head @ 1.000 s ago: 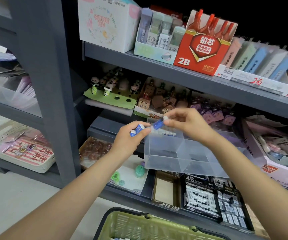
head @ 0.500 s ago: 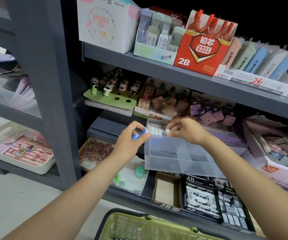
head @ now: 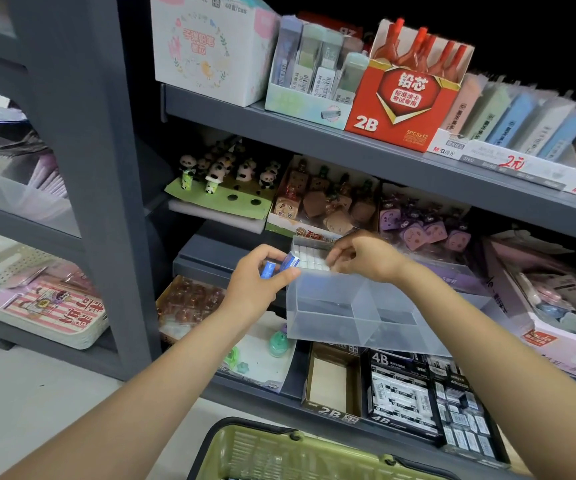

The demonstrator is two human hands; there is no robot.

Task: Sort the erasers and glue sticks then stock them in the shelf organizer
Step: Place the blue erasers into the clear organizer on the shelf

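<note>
Left hand (head: 257, 284) pinches small blue-sleeved white erasers (head: 281, 266) at nine o'clock of the clear plastic organizer (head: 331, 306); right hand (head: 359, 256), fingers curled, reaches in. Light, rubbery, probably grippy: pinch sleeves.

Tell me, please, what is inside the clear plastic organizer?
The clear organizer holds rows of white erasers in its back compartment. The two front compartments look empty. The right hand covers part of the eraser rows.
</note>
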